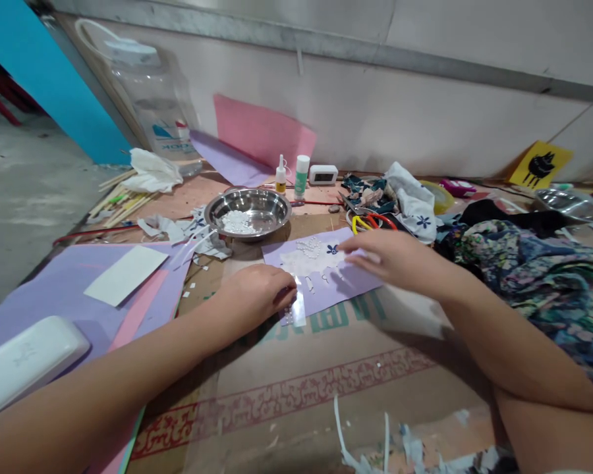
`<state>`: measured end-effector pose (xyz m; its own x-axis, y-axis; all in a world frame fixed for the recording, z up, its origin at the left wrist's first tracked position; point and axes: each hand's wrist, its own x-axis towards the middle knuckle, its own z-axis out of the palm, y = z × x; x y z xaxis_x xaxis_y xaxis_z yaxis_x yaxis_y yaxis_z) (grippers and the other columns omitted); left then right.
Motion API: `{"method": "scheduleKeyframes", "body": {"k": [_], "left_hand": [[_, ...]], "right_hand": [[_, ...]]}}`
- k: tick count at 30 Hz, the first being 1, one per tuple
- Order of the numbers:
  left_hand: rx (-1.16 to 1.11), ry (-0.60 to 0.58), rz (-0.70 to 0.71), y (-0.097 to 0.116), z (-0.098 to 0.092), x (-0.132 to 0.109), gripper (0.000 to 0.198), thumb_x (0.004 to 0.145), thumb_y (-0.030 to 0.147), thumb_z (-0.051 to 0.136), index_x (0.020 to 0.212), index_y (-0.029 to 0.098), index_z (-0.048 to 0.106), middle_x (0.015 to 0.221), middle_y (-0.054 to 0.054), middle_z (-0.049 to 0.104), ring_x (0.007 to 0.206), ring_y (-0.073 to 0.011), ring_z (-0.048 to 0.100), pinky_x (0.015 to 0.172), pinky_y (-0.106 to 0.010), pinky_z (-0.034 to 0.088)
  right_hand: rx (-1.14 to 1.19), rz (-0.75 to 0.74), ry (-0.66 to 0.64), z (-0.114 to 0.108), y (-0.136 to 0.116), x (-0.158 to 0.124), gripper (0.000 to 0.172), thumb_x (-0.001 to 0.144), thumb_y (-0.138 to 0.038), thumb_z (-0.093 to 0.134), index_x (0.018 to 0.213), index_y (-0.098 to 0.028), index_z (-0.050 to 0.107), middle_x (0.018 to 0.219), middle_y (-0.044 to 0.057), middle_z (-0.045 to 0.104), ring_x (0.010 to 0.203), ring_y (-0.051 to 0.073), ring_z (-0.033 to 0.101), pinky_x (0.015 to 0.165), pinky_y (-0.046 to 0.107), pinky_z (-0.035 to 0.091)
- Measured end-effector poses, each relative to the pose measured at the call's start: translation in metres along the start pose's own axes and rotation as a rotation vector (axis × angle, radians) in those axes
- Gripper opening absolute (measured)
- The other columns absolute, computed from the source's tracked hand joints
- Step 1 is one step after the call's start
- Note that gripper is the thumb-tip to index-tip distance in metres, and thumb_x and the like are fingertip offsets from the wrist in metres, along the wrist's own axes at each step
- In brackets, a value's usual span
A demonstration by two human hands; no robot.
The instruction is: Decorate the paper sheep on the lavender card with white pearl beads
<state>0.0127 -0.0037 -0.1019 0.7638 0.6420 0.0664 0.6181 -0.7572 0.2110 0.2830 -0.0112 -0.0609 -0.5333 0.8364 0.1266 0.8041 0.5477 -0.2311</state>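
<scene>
A small purple card [326,280] with white beads and a blue flower lies on the cardboard-covered table. My left hand [254,296] rests at its left corner, fingers curled and pinching a clear sticker strip [297,308]. Over the card's top edge, next to the blue flower [332,249], lies my right hand [393,257], its fingers stretched out and blurred by motion. A steel bowl [271,201] of white beads stands just behind the card.
Purple and pink paper sheets [69,289] and a white case [22,359] lie at left. Glue bottles [301,174], scissors [370,220], cloth scraps and patterned fabric [538,276] crowd the back and right. A big plastic jar [148,99] stands by the wall.
</scene>
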Motion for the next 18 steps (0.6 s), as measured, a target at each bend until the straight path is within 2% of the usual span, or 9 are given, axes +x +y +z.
{"method": "scheduleKeyframes", "body": {"k": [3,6,9,12,18], "left_hand": [[0.008,0.007,0.013,-0.002,0.001,0.0,0.023,0.094,0.024,0.051,0.085,0.018,0.071,0.082,-0.006,0.073,0.075,-0.0183,0.065,0.069,-0.029,0.046],[0.028,0.023,0.036,-0.003,0.003,-0.001,0.024,0.095,0.024,0.05,0.086,0.018,0.071,0.083,-0.006,0.074,0.076,-0.018,0.065,0.069,-0.029,0.045],[0.023,0.017,0.037,-0.001,0.003,-0.002,0.024,0.096,0.024,0.05,0.087,0.017,0.071,0.083,-0.006,0.074,0.075,-0.0181,0.064,0.069,-0.029,0.045],[0.006,0.004,0.029,0.0,0.002,-0.002,0.024,0.095,0.024,0.05,0.087,0.017,0.072,0.083,-0.006,0.074,0.075,-0.0188,0.065,0.068,-0.029,0.045],[-0.035,-0.041,-0.027,-0.006,0.0,0.002,0.023,0.095,0.029,0.054,0.091,0.019,0.075,0.09,-0.006,0.077,0.082,-0.0195,0.069,0.071,-0.029,0.047]], "right_hand": [[-0.109,0.281,0.154,0.001,0.037,0.01,0.035,0.094,-0.023,0.052,0.127,-0.017,0.063,0.117,0.013,0.072,0.106,0.028,0.068,0.091,0.041,0.054],[-0.222,0.39,0.141,0.015,0.063,0.018,0.047,0.09,-0.021,0.054,0.137,-0.013,0.055,0.125,0.018,0.067,0.114,0.035,0.064,0.095,0.047,0.052],[-0.257,0.459,0.092,0.026,0.073,0.021,0.046,0.091,-0.02,0.053,0.136,-0.012,0.057,0.122,0.02,0.068,0.111,0.035,0.065,0.096,0.047,0.052],[-0.24,0.472,0.101,0.032,0.077,0.022,0.044,0.091,-0.019,0.052,0.134,-0.012,0.06,0.121,0.02,0.066,0.113,0.035,0.064,0.099,0.047,0.05],[-0.067,0.507,0.169,0.044,0.092,0.023,0.071,0.076,-0.012,0.059,0.146,-0.011,0.049,0.128,0.02,0.059,0.113,0.033,0.063,0.105,0.047,0.048]]}}
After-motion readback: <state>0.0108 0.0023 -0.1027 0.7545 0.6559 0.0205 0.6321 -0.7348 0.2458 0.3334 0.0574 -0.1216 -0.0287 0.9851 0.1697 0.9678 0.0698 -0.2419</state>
